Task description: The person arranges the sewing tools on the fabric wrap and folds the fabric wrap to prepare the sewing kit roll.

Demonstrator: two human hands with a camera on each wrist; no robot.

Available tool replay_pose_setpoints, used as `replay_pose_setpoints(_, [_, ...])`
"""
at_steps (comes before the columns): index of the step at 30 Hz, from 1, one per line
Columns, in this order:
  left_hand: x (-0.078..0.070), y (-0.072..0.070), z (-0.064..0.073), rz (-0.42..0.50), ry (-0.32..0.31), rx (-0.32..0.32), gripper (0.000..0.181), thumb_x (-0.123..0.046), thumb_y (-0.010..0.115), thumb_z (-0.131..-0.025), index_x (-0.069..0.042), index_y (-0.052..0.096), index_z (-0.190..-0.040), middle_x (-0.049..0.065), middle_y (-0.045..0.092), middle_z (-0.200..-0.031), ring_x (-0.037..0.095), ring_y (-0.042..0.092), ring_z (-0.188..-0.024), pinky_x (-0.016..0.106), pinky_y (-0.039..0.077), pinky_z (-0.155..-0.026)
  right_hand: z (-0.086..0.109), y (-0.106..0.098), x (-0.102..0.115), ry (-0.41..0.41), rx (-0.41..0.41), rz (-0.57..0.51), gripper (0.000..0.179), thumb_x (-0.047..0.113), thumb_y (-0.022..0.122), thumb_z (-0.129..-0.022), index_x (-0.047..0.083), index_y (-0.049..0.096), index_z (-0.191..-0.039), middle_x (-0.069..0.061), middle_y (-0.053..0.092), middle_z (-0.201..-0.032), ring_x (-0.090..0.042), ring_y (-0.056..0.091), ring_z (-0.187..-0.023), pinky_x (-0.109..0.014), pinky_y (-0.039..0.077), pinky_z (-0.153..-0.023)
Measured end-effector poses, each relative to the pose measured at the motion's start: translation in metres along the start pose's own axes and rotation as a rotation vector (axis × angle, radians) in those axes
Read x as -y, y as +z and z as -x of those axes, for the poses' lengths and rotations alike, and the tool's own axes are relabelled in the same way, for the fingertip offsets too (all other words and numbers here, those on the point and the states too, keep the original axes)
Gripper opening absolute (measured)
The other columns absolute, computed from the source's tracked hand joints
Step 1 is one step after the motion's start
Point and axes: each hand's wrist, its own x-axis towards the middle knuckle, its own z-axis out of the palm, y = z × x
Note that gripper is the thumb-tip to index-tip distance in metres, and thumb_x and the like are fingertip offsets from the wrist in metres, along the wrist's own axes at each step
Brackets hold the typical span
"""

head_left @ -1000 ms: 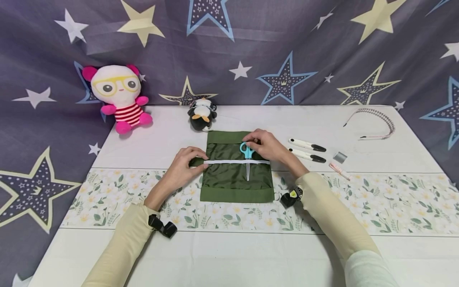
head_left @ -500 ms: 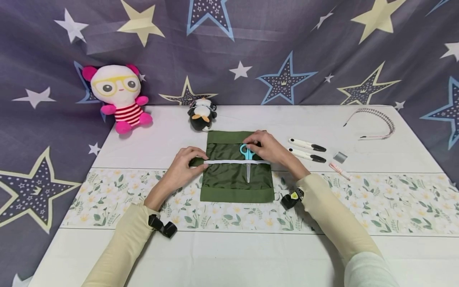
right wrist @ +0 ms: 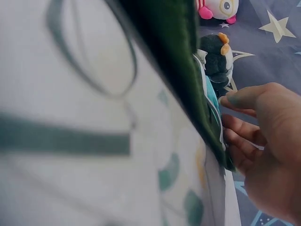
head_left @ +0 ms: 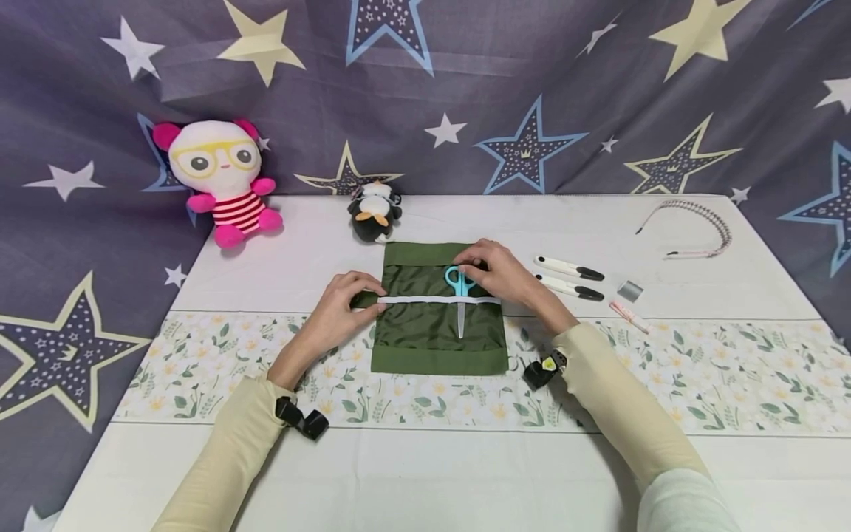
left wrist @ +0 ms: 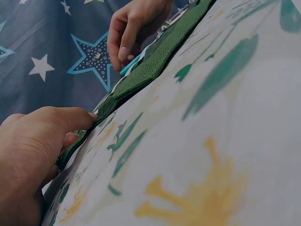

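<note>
A dark green cloth organizer (head_left: pixel 439 362) lies flat on the table, with a white elastic band (head_left: pixel 419 300) running across its middle. Turquoise-handled scissors (head_left: pixel 461 318) lie across the cloth, blades toward the person, tucked under the band. My right hand (head_left: pixel 497 272) pinches the scissors' handle with thumb and fingertips; in the right wrist view the turquoise handle (right wrist: pixel 211 92) shows at those fingertips. At the band's left end, my left hand (head_left: pixel 339 307) pinches the cloth's edge. The left wrist view shows its thumb and index finger at the green edge (left wrist: pixel 106 110).
Two white-and-black thread snips (head_left: pixel 570 279), a grey thread spool (head_left: pixel 630 291) and a small pink-and-white tool (head_left: pixel 629 317) lie to the right. A headband (head_left: pixel 721 229) is at the back right. Behind the cloth sit a penguin plush (head_left: pixel 374 214) and a pink-and-white plush (head_left: pixel 229 177).
The scissors have slid slightly toward the person under the band, with my right hand on the handle. My left hand has stayed at the cloth's left edge.
</note>
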Motion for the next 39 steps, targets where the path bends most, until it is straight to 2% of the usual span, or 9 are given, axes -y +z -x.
replay_pose_setpoints(5, [0.001, 0.0, 0.0, 0.005, -0.009, 0.01, 0.02, -0.02, 0.074, -0.098, -0.01, 0.073, -0.117, 0.01, 0.059, -0.133, 0.034, 0.046, -0.127, 0.056, 0.036, -0.106, 0.008, -0.006, -0.001, 0.003, -0.051, -0.008, 0.023, 0.007, 0.061, -0.104, -0.002, 0.071, -0.123, -0.014, 0.063, -0.109, -0.026, 0.055, -0.092, -0.041, 0.047, -0.079])
replay_pose_setpoints(12, [0.001, -0.001, 0.002, 0.008, -0.023, 0.019, 0.022, -0.02, 0.074, -0.099, -0.011, 0.073, -0.118, 0.01, 0.058, -0.135, 0.034, 0.045, -0.129, 0.058, 0.035, -0.107, 0.03, -0.022, -0.005, 0.03, -0.129, -0.012, 0.022, 0.006, 0.063, -0.103, -0.004, 0.071, -0.121, -0.013, 0.064, -0.108, -0.027, 0.059, -0.1, -0.048, 0.051, -0.096])
replay_pose_setpoints(19, [0.001, -0.002, 0.001, 0.012, -0.024, 0.02, 0.021, -0.02, 0.074, -0.099, -0.01, 0.073, -0.118, 0.01, 0.058, -0.134, 0.034, 0.045, -0.128, 0.058, 0.035, -0.107, 0.06, -0.044, -0.018, 0.086, -0.249, 0.036, 0.019, 0.006, 0.066, -0.102, -0.003, 0.073, -0.118, -0.014, 0.067, -0.106, -0.028, 0.06, -0.098, -0.049, 0.049, -0.091])
replay_pose_setpoints(23, [0.001, -0.001, 0.0, 0.011, -0.018, 0.019, 0.021, -0.02, 0.074, -0.099, -0.01, 0.073, -0.118, 0.01, 0.058, -0.134, 0.034, 0.045, -0.128, 0.057, 0.035, -0.106, 0.079, -0.057, -0.025, 0.128, -0.288, 0.04, 0.021, 0.009, 0.065, -0.103, -0.002, 0.072, -0.119, -0.014, 0.066, -0.107, -0.028, 0.06, -0.1, -0.047, 0.047, -0.094])
replay_pose_setpoints(28, [0.0, -0.001, 0.0, 0.015, -0.017, 0.023, 0.022, -0.021, 0.074, -0.099, -0.011, 0.073, -0.118, 0.01, 0.058, -0.135, 0.034, 0.045, -0.128, 0.058, 0.035, -0.106, 0.102, -0.073, -0.028, 0.183, -0.318, 0.083, 0.024, 0.013, 0.063, -0.105, -0.001, 0.072, -0.122, -0.015, 0.065, -0.111, -0.03, 0.06, -0.103, -0.042, 0.046, -0.087])
replay_pose_setpoints(35, [0.0, 0.0, -0.001, 0.015, -0.021, 0.021, 0.022, -0.021, 0.073, -0.099, -0.011, 0.073, -0.118, 0.01, 0.058, -0.135, 0.033, 0.045, -0.128, 0.057, 0.035, -0.106, 0.131, -0.088, -0.031, 0.235, -0.343, 0.147, 0.026, 0.015, 0.061, -0.106, -0.002, 0.07, -0.123, -0.018, 0.063, -0.113, -0.036, 0.058, -0.106, -0.056, 0.044, -0.096])
replay_pose_setpoints(36, [0.0, 0.0, -0.001, 0.015, -0.02, 0.021, 0.022, -0.021, 0.073, -0.099, -0.011, 0.073, -0.118, 0.01, 0.058, -0.135, 0.033, 0.045, -0.128, 0.057, 0.035, -0.106, 0.135, -0.09, -0.031, 0.241, -0.342, 0.157, 0.026, 0.015, 0.061, -0.106, -0.002, 0.07, -0.123, -0.018, 0.063, -0.113, -0.035, 0.058, -0.104, -0.055, 0.044, -0.094])
replay_pose_setpoints(39, [0.0, 0.0, -0.001, 0.015, -0.017, 0.022, 0.022, -0.021, 0.074, -0.099, -0.011, 0.073, -0.118, 0.01, 0.058, -0.134, 0.034, 0.045, -0.128, 0.057, 0.035, -0.106, 0.145, -0.093, -0.033, 0.271, -0.327, 0.174, 0.028, 0.017, 0.061, -0.106, -0.002, 0.07, -0.124, -0.017, 0.062, -0.113, -0.029, 0.06, -0.096, -0.041, 0.051, -0.086])
